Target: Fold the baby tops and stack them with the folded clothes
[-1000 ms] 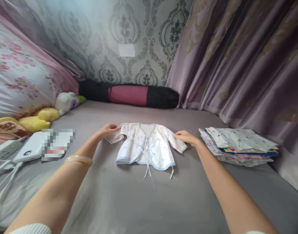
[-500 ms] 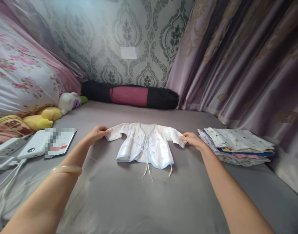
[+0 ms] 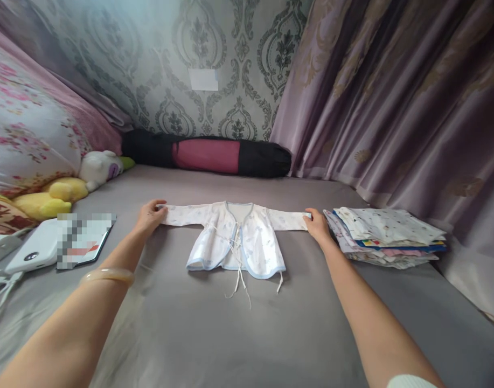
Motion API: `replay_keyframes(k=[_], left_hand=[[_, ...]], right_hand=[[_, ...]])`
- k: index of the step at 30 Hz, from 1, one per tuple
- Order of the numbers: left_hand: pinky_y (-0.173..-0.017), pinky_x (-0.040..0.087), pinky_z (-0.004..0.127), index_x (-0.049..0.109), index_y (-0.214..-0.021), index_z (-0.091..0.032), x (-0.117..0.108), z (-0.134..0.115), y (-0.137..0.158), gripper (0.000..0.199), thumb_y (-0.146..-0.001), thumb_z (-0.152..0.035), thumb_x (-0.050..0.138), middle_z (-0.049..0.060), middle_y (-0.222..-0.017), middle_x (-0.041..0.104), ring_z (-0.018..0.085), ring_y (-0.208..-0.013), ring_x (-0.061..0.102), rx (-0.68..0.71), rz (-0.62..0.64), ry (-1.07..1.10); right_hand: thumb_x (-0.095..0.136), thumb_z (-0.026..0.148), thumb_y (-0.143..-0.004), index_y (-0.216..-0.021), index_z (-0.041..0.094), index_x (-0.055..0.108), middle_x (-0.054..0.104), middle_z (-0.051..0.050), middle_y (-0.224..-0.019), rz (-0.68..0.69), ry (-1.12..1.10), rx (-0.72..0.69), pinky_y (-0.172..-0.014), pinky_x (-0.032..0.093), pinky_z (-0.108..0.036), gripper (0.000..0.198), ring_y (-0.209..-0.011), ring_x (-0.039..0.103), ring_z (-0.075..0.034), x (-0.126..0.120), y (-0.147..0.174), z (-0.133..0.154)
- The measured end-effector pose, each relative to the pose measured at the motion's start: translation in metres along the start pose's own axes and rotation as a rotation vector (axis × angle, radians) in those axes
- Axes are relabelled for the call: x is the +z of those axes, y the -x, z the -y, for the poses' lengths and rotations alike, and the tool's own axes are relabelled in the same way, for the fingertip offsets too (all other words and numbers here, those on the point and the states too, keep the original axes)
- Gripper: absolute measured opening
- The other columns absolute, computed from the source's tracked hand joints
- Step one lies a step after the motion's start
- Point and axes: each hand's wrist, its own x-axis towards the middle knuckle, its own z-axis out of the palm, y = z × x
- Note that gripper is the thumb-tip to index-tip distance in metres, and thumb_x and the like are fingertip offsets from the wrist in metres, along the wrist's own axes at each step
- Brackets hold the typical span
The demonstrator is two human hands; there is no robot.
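A small white baby shirt (image 3: 257,245) with blue trim and a faint print lies front side up on the grey bed sheet (image 3: 247,345). Its thin white ties (image 3: 239,275) hang down the middle and trail past the hem. My left hand (image 3: 151,215) pinches the cuff of the sleeve on the left. At the opposite cuff, my right hand (image 3: 317,223) grips the other sleeve between thumb and fingers. Both sleeves stretch out nearly straight to the sides. A pale bangle (image 3: 108,276) circles my left wrist.
Folded clothes (image 3: 392,231) are stacked to the right. On the left are a power bank (image 3: 36,248), a phone-like device (image 3: 97,242), a power strip (image 3: 2,248) and plush toys (image 3: 99,170). A black and maroon bolster (image 3: 206,156) lies along the wall, beside purple curtains (image 3: 371,97).
Both sleeves have been drawn outward and up, from drooping to almost level. My left hand moved left and slightly up; my right hand also rose a little. The view has shifted slightly.
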Motion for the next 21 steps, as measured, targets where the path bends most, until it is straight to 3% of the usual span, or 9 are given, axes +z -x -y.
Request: replay_keyframes(k=[4,7,10,12,14,17,21], left_hand=[[-0.092,0.046,0.038,0.057,-0.123,-0.014,-0.005,-0.008,0.010,0.053,-0.075,-0.036,0.054,0.013,-0.108,0.056,0.024,-0.095,0.060,0.085,-0.078,-0.150],[-0.090,0.048,0.038,0.055,-0.123,-0.017,-0.016,-0.015,0.032,0.056,-0.076,-0.048,0.054,0.012,-0.108,0.059,0.024,-0.093,0.061,0.133,0.059,-0.160],[-0.077,0.051,0.034,0.056,-0.119,-0.021,-0.030,-0.020,0.066,0.061,-0.074,-0.061,0.055,0.007,-0.101,0.064,0.023,-0.086,0.062,0.144,0.383,-0.056],[-0.070,0.050,0.031,0.057,-0.119,-0.022,-0.037,-0.023,0.090,0.064,-0.071,-0.065,0.059,0.006,-0.098,0.065,0.022,-0.084,0.062,0.138,0.578,-0.007],[-0.065,0.049,0.029,0.057,-0.118,-0.023,-0.042,-0.026,0.113,0.065,-0.069,-0.065,0.062,0.006,-0.094,0.065,0.021,-0.081,0.061,0.111,0.714,0.037],[-0.064,0.046,0.028,0.057,-0.116,-0.022,-0.041,-0.029,0.137,0.064,-0.068,-0.063,0.065,0.004,-0.088,0.062,0.018,-0.074,0.056,0.121,0.791,0.085],[-0.061,0.041,0.026,0.058,-0.114,-0.021,-0.029,-0.030,0.150,0.054,-0.076,-0.059,0.056,0.001,-0.079,0.058,0.016,-0.068,0.050,0.208,0.713,0.032]], right_hand=[[0.046,0.015,-0.083,-0.125,0.011,0.056,0.062,-0.016,-0.120,-0.084,0.056,-0.101,-0.099,0.042,-0.035,0.043,-0.112,0.057,-0.024,-0.005,0.014,0.003],[0.046,0.015,-0.083,-0.121,0.011,0.058,0.059,-0.019,-0.122,-0.077,0.073,-0.146,-0.099,0.041,-0.039,0.039,-0.115,0.055,-0.027,-0.015,0.038,0.014],[0.047,0.022,-0.085,-0.112,0.016,0.060,0.068,-0.010,-0.097,0.301,-0.132,-0.081,-0.080,0.050,-0.032,0.031,-0.084,0.065,-0.020,-0.029,0.074,0.030],[0.048,0.022,-0.082,-0.121,0.016,0.053,0.068,-0.006,-0.091,0.596,-0.319,0.005,-0.063,0.049,-0.026,0.040,-0.068,0.064,-0.015,-0.040,0.099,0.040],[0.051,0.018,-0.076,-0.132,0.016,0.044,0.066,-0.005,-0.096,0.791,-0.378,-0.009,-0.060,0.046,-0.022,0.057,-0.066,0.061,-0.011,-0.050,0.122,0.047],[0.052,0.014,-0.072,-0.139,0.016,0.035,0.063,-0.006,-0.103,0.874,-0.367,-0.130,-0.063,0.044,-0.021,0.069,-0.066,0.056,-0.008,-0.056,0.144,0.053],[0.055,0.022,-0.077,-0.141,0.018,0.033,0.064,-0.004,-0.099,0.754,-0.242,-0.202,-0.065,0.043,-0.023,0.068,-0.068,0.056,-0.011,-0.047,0.157,0.062]])
